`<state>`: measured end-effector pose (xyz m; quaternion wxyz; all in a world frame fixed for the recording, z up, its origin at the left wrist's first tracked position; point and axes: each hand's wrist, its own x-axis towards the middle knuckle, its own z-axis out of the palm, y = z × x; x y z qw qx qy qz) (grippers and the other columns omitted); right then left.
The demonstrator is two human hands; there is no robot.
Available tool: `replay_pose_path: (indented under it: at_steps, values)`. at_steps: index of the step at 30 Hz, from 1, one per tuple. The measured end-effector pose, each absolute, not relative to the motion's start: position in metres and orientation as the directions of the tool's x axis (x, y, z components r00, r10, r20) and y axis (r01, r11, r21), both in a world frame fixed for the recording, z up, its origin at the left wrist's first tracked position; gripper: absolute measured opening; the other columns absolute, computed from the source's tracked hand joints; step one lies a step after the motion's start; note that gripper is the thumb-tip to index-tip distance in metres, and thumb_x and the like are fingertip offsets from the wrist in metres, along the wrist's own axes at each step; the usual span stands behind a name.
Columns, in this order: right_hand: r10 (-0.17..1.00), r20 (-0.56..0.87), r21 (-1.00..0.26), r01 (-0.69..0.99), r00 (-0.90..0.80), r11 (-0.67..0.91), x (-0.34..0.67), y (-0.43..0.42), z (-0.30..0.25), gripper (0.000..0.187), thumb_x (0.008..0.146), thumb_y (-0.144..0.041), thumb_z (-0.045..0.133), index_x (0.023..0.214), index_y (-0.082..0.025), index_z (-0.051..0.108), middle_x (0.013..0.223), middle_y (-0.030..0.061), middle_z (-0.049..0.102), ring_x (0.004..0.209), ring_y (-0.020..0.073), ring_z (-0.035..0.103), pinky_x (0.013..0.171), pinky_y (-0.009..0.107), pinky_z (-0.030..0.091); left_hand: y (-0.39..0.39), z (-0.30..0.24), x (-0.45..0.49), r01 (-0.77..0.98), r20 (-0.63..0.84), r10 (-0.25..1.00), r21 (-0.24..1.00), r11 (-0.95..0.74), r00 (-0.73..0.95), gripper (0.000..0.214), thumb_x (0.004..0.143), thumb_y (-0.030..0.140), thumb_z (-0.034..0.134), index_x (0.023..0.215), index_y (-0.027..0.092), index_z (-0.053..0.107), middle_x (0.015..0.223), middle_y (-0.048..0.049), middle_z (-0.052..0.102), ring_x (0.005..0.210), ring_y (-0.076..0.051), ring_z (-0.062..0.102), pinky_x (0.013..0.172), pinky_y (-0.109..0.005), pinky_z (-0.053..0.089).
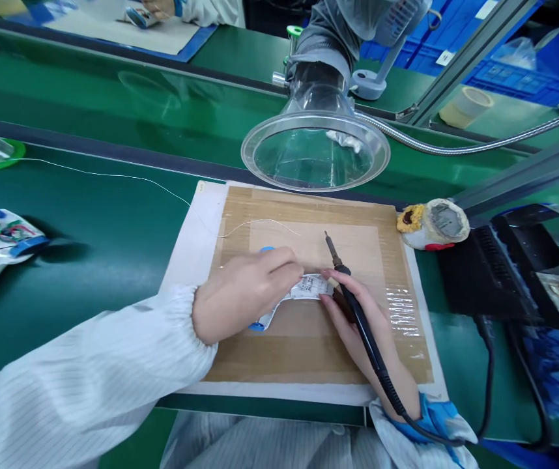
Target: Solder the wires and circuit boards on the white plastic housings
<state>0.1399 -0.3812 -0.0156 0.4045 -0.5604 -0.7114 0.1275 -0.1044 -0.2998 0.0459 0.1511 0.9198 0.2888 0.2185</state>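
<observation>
left hand (245, 293) fingers curled narrow, pinching a white flexible circuit strip (309, 287) that lies on a wooden board (303, 358); right hand (352, 352) fingers grip a soldering iron (363, 332) pen-style, tip held just clear of the strip

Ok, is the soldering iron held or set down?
Held, not set down: the right hand grips the soldering iron's black handle over the wooden board.

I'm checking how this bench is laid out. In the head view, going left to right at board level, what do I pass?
White strip with blue ends → left hand → second white strip → right hand holding soldering iron → soldering tip cleaner → black bench unit
</observation>
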Motion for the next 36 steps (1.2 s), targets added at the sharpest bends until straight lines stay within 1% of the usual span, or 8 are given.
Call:
replay_pose_path:
  at_steps: [3, 6, 11, 15, 24, 30, 32, 36]
  values:
    - [0.892, 0.446, -0.622, 0.690, -0.077, 0.370, 0.140, -0.382, -0.017, 0.039, 0.107, -0.021, 0.075, 0.145, -0.030, 0.070, 0.132, 0.0052, 0.088, 0.112, 0.0214, 0.089, 0.095, 0.033, 0.075, -0.306, 0.026, -0.104, 0.506, 0.427, 0.581, 0.286, -0.813, 0.693, 0.028, 0.114, 0.014, 0.054, 0.096, 0.017, 0.077, 0.121, -0.0140, 0.077, 0.113, -0.030, 0.073, 0.096, -0.045, 0.059]
    - [0.882, 0.471, -0.644, 0.677, -0.016, 0.356, 0.141, -0.390, -0.015, 0.038, 0.107, -0.019, 0.074, 0.144, -0.031, 0.072, 0.129, 0.0049, 0.089, 0.115, 0.0223, 0.088, 0.097, 0.034, 0.074, -0.305, 0.015, -0.103, 0.492, 0.413, 0.688, 0.489, -0.720, 0.596, 0.025, 0.110, 0.017, 0.060, 0.095, 0.019, 0.079, 0.140, -0.0159, 0.070, 0.135, -0.036, 0.065, 0.113, -0.055, 0.054]
    - [0.818, 0.567, -0.698, 0.584, 0.097, 0.414, 0.151, -0.409, -0.003, 0.025, 0.114, -0.042, 0.066, 0.125, -0.026, 0.081, 0.079, 0.0025, 0.082, 0.070, 0.0224, 0.083, 0.066, 0.037, 0.069, -0.304, 0.013, -0.099, 0.412, 0.274, 0.770, 0.717, -0.563, 0.576, 0.023, 0.110, 0.020, 0.060, 0.096, 0.018, 0.079, 0.148, -0.0170, 0.063, 0.140, -0.033, 0.065, 0.115, -0.048, 0.057]
    - [0.807, 0.587, -0.682, 0.577, 0.066, 0.450, 0.154, -0.411, 0.003, 0.024, 0.114, -0.038, 0.065, 0.109, -0.025, 0.083, 0.078, 0.0022, 0.079, 0.062, 0.0188, 0.075, 0.058, 0.034, 0.060, -0.306, 0.011, -0.097, 0.420, 0.280, 0.774, 0.711, -0.565, 0.567, 0.024, 0.111, 0.020, 0.059, 0.097, 0.018, 0.078, 0.147, -0.0169, 0.063, 0.137, -0.032, 0.066, 0.115, -0.048, 0.056]
    - [0.813, 0.579, -0.689, 0.570, 0.061, 0.448, 0.151, -0.407, 0.001, 0.020, 0.113, -0.033, 0.067, 0.109, -0.023, 0.083, 0.081, 0.0016, 0.080, 0.063, 0.0156, 0.072, 0.059, 0.032, 0.059, -0.307, 0.011, -0.094, 0.434, 0.308, 0.770, 0.683, -0.587, 0.558, 0.023, 0.111, 0.018, 0.060, 0.097, 0.018, 0.078, 0.143, -0.0166, 0.065, 0.133, -0.030, 0.067, 0.113, -0.046, 0.055]
    - [0.741, 0.630, -0.714, 0.549, 0.233, 0.434, 0.151, -0.404, -0.004, 0.031, 0.116, -0.047, 0.062, 0.111, -0.024, 0.083, 0.065, -0.0027, 0.071, 0.047, 0.0136, 0.063, 0.047, 0.029, 0.051, -0.307, 0.012, -0.095, 0.436, 0.305, 0.772, 0.684, -0.585, 0.559, 0.023, 0.110, 0.018, 0.060, 0.096, 0.018, 0.078, 0.141, -0.0164, 0.065, 0.133, -0.031, 0.067, 0.113, -0.046, 0.055]
    - [0.783, 0.564, -0.749, 0.561, 0.262, 0.352, 0.149, -0.401, -0.005, 0.028, 0.116, -0.045, 0.062, 0.125, -0.026, 0.080, 0.071, -0.0030, 0.076, 0.053, 0.0149, 0.072, 0.054, 0.029, 0.060, -0.308, 0.012, -0.095, 0.438, 0.300, 0.773, 0.684, -0.583, 0.559, 0.022, 0.109, 0.018, 0.060, 0.096, 0.018, 0.077, 0.141, -0.0157, 0.065, 0.133, -0.030, 0.067, 0.113, -0.046, 0.056]
    - [0.881, 0.469, -0.649, 0.703, 0.067, 0.292, 0.140, -0.391, -0.007, 0.031, 0.109, -0.023, 0.073, 0.139, -0.030, 0.074, 0.123, 0.0037, 0.090, 0.110, 0.0219, 0.089, 0.097, 0.034, 0.073, -0.308, 0.013, -0.095, 0.448, 0.296, 0.776, 0.680, -0.580, 0.556, 0.021, 0.108, 0.016, 0.060, 0.095, 0.019, 0.076, 0.140, -0.0149, 0.066, 0.131, -0.030, 0.068, 0.112, -0.046, 0.057]
